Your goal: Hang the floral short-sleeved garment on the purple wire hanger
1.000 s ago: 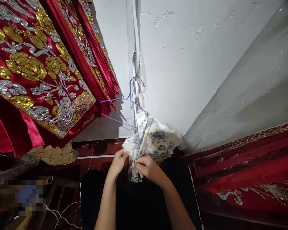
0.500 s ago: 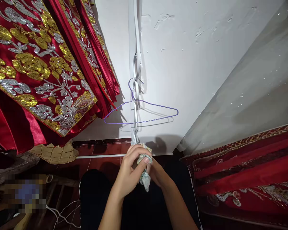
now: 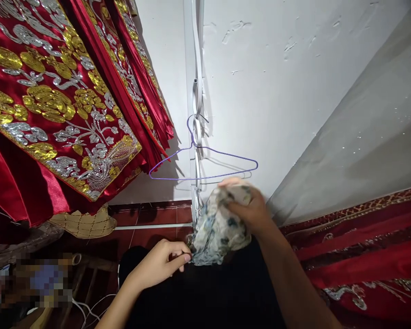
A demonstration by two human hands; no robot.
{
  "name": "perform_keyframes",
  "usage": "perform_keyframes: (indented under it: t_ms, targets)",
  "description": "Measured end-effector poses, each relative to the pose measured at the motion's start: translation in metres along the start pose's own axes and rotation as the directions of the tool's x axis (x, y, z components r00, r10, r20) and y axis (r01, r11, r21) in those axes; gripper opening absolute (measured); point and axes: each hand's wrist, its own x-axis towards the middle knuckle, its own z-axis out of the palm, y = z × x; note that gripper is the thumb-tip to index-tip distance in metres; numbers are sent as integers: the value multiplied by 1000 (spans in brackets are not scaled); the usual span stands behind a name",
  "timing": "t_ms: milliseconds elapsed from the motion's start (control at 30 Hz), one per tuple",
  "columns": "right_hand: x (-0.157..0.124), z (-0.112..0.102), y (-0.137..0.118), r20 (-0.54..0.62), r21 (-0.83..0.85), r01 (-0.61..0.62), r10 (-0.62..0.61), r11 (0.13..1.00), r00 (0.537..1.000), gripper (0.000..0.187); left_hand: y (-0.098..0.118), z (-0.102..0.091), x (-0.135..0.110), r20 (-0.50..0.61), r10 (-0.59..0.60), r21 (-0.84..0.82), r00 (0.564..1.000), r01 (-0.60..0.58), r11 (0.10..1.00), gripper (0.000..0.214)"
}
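Observation:
A thin, pale cloth [image 3: 212, 228] with dark and bluish blotches spreads between my two hands, low in front of the wall. My left hand [image 3: 167, 260] pinches its lower left corner between thumb and fingers. At the upper right, my right hand [image 3: 248, 205] grips the cloth; motion smears its fingertips. The cloth is crumpled along its lower edge, and its exact kind cannot be told. Just above my right hand, a purple wire hanger [image 3: 222, 176] hangs from a white metal stand [image 3: 197, 59].
Red embroidered garments with gold and silver sequins [image 3: 48, 103] hang at the left. More red embroidered fabric [image 3: 363, 242] lies at the right beneath a sheer grey cover [image 3: 356, 128]. A wooden stool [image 3: 89, 267] and white cables [image 3: 96, 304] are at lower left.
My hands have moved apart, the left going left and down, the right going up and right. The cloth, bunched between them before, is now spread out.

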Motion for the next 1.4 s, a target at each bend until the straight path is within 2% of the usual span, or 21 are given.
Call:
perform_keyframes:
  t_ms: [33,67,100,167,233,300,367,400,500,600,667,733,800,900,967,1033,1100,1167,1233,1300,1400]
  targets:
    - [6,-2,-8,-51,-24,53,-54,998,997,28,1,0,-2,-65,32,-2,997,-33,999,28]
    - [9,0,-14,-49,-37,78,-79,996,996,28,3,0,-2,-162,71,-6,984,-73,997,29]
    - [11,4,-19,4,-36,80,-80,996,997,28,5,0,1,-265,107,-7,958,-113,994,37]
    - [8,17,-24,193,-29,60,-53,998,980,30,11,1,11,-422,164,4,892,-179,984,60]
    - [1,30,-22,383,-76,43,-10,996,924,40,15,6,26,-437,203,9,876,-222,975,67]
    - [-5,35,-15,473,-165,48,36,985,880,52,15,13,39,-331,224,7,917,-235,972,44]
    - [-5,27,-7,428,-266,81,42,961,903,54,9,20,48,-209,203,20,957,-203,979,18]
    - [-3,20,-3,369,-306,106,15,946,929,52,5,21,50,-185,179,43,966,-174,984,19]
    - [7,-2,8,104,-377,164,-134,912,986,44,-7,17,46,-248,111,113,962,-85,990,20]
    - [19,-10,23,-144,-344,128,-187,930,972,48,-15,1,33,-284,109,163,953,-64,984,23]
    - [29,-5,38,-243,-278,39,-109,960,964,50,-19,-12,25,-280,80,224,957,-16,974,27]
    - [38,1,56,-250,-208,-73,19,975,968,41,-23,-25,19,-279,11,280,960,70,958,31]
    - [45,6,74,-200,-196,-139,99,971,975,27,-28,-40,19,-284,-74,306,956,163,938,31]
    - [46,4,96,-138,-326,-107,64,939,988,9,-34,-68,26,-312,-164,307,936,263,915,33]
    - [44,-3,101,-127,-411,-71,20,909,992,7,-34,-93,33,-318,-163,294,934,260,920,33]
    - [42,-13,98,-133,-448,-62,2,892,991,12,-28,-117,37,-309,-94,315,947,195,929,34]
    - [42,-22,92,-152,-465,-86,16,881,988,12,-18,-137,38,-284,29,399,958,91,912,36]
    - [42,-28,86,-164,-481,-104,27,871,986,10,-5,-148,35,-245,166,516,955,-16,856,39]
    - [40,-28,84,-150,-487,-93,21,868,988,9,10,-148,32,-214,287,608,934,-103,787,35]
    - [35,-20,83,-105,-480,-54,4,876,995,12,27,-140,32,-223,403,645,888,-176,744,29]
    - [23,1,78,-15,-451,-11,5,892,1000,17,51,-126,41,-383,556,596,737,-263,759,24]
